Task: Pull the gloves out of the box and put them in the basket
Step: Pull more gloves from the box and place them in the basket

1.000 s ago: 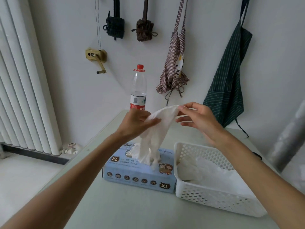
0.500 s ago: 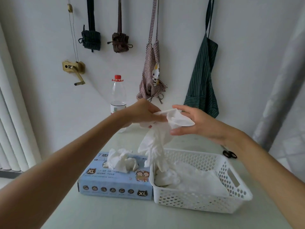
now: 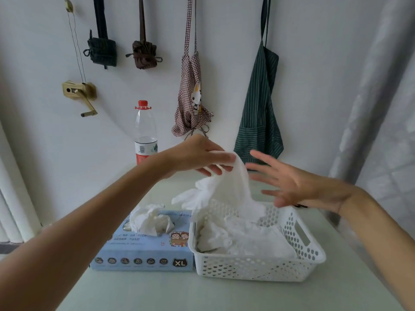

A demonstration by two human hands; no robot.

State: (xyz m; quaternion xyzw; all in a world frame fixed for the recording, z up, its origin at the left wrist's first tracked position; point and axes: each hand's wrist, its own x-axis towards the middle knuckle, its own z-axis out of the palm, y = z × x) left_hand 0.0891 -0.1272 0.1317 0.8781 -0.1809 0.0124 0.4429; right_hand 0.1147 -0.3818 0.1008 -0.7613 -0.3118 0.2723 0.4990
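Standing by a white wall hung with aprons (image 3: 259,113), the pale table (image 3: 139,290) carries box (image 3: 143,248) and basket (image 3: 298,252). Left grip (image 3: 202,157) pinches a limp white glove (image 3: 226,187) over the basket; right grip (image 3: 298,185) is released.

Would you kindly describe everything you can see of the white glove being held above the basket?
The glove is thin, white and slightly translucent, like disposable plastic film. It hangs crumpled from the left hand, whose fingertips pinch its upper edge. Its finger parts splay to the left above the box, while its lower end trails into the white perforated basket, onto the gloves already lying there. The right hand is spread open beside it; whether it touches the glove is unclear.
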